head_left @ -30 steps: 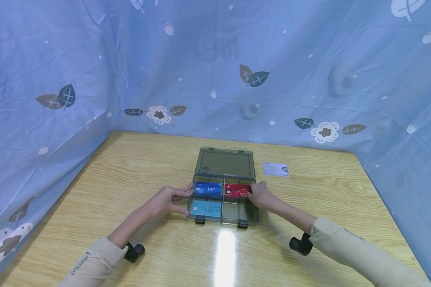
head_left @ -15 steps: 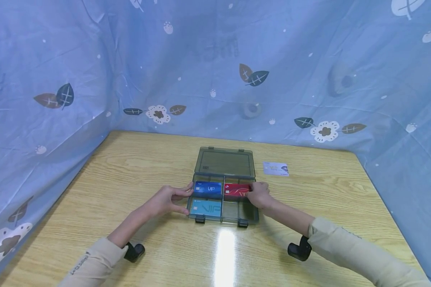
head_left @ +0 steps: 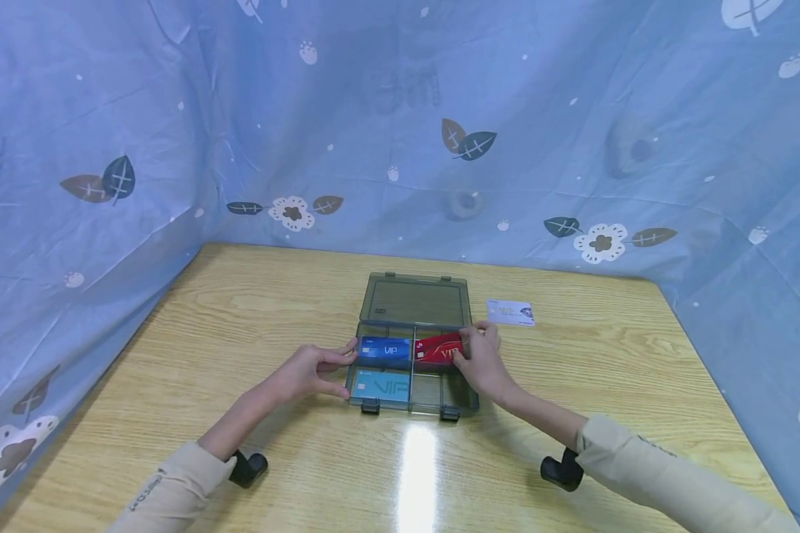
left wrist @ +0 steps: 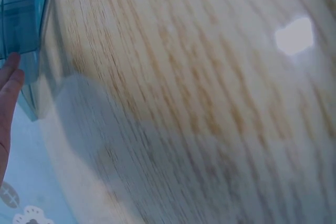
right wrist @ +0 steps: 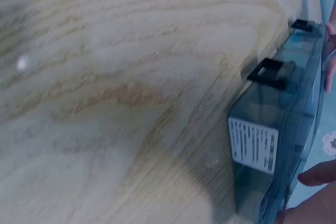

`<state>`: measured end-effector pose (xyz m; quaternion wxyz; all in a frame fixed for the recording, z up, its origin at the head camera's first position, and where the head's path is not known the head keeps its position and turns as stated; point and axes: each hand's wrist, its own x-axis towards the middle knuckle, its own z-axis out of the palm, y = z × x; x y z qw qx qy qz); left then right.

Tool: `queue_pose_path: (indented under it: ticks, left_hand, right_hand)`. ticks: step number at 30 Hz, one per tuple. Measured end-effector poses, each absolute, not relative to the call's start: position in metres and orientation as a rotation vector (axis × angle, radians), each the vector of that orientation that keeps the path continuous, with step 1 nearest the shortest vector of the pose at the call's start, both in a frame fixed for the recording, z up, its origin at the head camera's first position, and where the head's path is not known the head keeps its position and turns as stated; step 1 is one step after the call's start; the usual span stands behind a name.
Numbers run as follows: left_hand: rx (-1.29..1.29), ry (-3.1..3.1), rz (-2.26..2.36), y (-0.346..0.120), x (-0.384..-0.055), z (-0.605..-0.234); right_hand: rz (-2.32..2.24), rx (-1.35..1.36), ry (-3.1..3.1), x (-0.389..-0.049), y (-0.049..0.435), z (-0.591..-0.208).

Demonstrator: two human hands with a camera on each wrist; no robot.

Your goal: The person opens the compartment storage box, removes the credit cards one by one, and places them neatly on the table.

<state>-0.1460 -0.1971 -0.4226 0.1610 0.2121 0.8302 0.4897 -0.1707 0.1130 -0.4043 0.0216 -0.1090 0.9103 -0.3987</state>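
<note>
A translucent grey divided plastic box (head_left: 427, 405) lies open on the table, its lid (head_left: 415, 302) folded back. A blue VIP card (head_left: 385, 349) sits in the rear left compartment and a light-blue VIP card (head_left: 381, 386) in the front left one. At the rear right compartment, my right hand (head_left: 485, 364) pinches the right end of a red VIP card (head_left: 438, 348), which is slightly tilted. My left hand (head_left: 310, 370) rests against the box's left side, thumb near the front corner and fingers extended along the wall. In the right wrist view the red card is hidden.
A silver-white VIP card (head_left: 510, 312) lies on the wooden table (head_left: 273, 466) to the right of the lid. Two black latches (head_left: 370, 406) stick out at the box's front edge. Blue patterned cloth (head_left: 373, 133) encloses the back and sides.
The red card's right end has lifted, so the card now slants. My right hand has turned slightly, with its fingers shifted towards the back. The left hand stays at the box's left side.
</note>
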Motion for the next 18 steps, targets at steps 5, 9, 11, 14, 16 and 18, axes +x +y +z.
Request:
queue_pose_path:
  ticks: [5, 9, 11, 14, 16, 18]
  left_hand:
    - [0.594, 2.361, 1.410, -0.198, -0.146, -0.423]
    - [0.608, 2.366, 1.414, -0.198, -0.146, -0.423]
    - [0.617, 2.359, 1.423, -0.198, -0.146, -0.423]
    - [0.622, 2.340, 1.435, -0.198, -0.146, -0.423]
    - [0.618, 2.328, 1.443, -0.198, -0.145, -0.422]
    - [0.607, 2.324, 1.445, -0.198, -0.145, -0.421]
  right_hand:
    - [-1.243, -0.466, 2.781, -0.179, 0.121, -0.404]
    - [-1.225, -0.591, 2.764, -0.186, 0.128, -0.404]
    - [-1.207, -0.648, 2.753, -0.189, 0.132, -0.405]
    - [-1.209, -0.682, 2.718, -0.193, 0.137, -0.407]
    - [-1.246, -0.680, 2.665, -0.195, 0.140, -0.409]
    - [-1.286, -0.647, 2.609, -0.197, 0.141, -0.409]
